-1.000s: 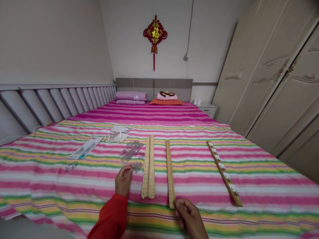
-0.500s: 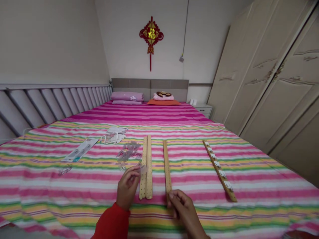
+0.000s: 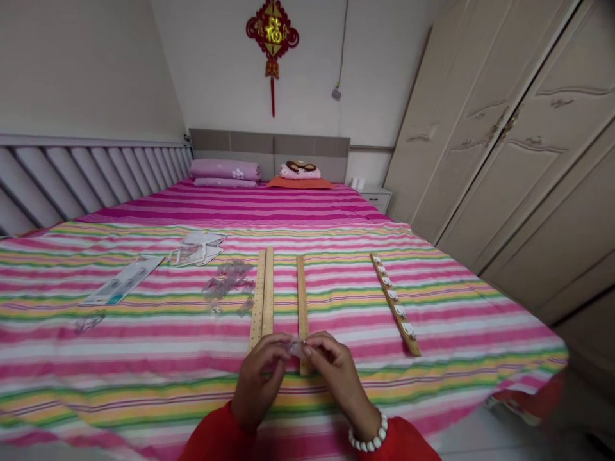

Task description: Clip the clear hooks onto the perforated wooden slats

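My left hand point(image 3: 259, 378) and my right hand point(image 3: 336, 371) meet above the near end of a single perforated wooden strip point(image 3: 302, 301). Both pinch a small clear plastic piece point(image 3: 295, 347) between their fingertips. A pair of perforated wooden strips point(image 3: 262, 296) lies side by side just left of my left hand. A loose heap of clear plastic hooks point(image 3: 228, 285) rests further left on the striped bedsheet point(image 3: 144, 339). To the right lies a wooden strip with several white hooks point(image 3: 394, 304) fixed along it.
Flat packaging cards point(image 3: 122, 287) and torn packets point(image 3: 196, 251) lie at the left of the bed. Pillows point(image 3: 225, 171) sit by the headboard. A tall cream wardrobe point(image 3: 519, 147) stands along the right side, a bedside cabinet point(image 3: 375, 195) beyond it.
My left hand carried the clear piece from the heap rightward. My right hand left the end of the single strip and joined it. The view shifted rightward and down.
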`<action>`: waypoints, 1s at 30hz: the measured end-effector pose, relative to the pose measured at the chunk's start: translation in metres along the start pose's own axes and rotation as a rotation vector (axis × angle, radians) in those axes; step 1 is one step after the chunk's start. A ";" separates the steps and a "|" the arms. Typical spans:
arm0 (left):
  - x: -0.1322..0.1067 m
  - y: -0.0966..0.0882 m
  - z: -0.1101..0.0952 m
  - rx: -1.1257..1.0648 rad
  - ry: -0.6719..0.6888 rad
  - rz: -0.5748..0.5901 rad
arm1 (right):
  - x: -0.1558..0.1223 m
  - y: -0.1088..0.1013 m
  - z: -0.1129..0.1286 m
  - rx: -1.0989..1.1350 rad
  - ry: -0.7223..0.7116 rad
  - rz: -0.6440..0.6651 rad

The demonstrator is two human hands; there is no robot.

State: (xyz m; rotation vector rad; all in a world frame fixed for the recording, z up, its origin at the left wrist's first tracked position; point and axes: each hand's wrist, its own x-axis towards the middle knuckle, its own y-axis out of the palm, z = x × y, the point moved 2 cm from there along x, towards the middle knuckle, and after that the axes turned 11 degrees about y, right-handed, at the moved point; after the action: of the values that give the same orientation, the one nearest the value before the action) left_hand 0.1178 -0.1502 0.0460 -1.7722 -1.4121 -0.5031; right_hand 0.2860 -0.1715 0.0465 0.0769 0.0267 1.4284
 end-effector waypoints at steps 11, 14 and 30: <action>-0.011 0.035 0.008 -0.568 -0.625 -0.227 | -0.015 0.005 -0.007 -0.161 -0.108 -0.089; -0.012 0.034 0.009 -0.573 -0.662 -0.209 | -0.015 0.002 -0.005 -0.084 -0.051 -0.039; -0.014 0.038 0.014 -0.582 -0.802 -0.185 | 0.001 -0.007 -0.017 0.170 0.209 -0.051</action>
State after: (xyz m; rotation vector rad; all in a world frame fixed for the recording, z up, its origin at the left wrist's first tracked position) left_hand 0.1472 -0.1507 0.0146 -2.4849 -2.1451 -0.3182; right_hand 0.2922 -0.1705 0.0290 0.0655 0.3204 1.3764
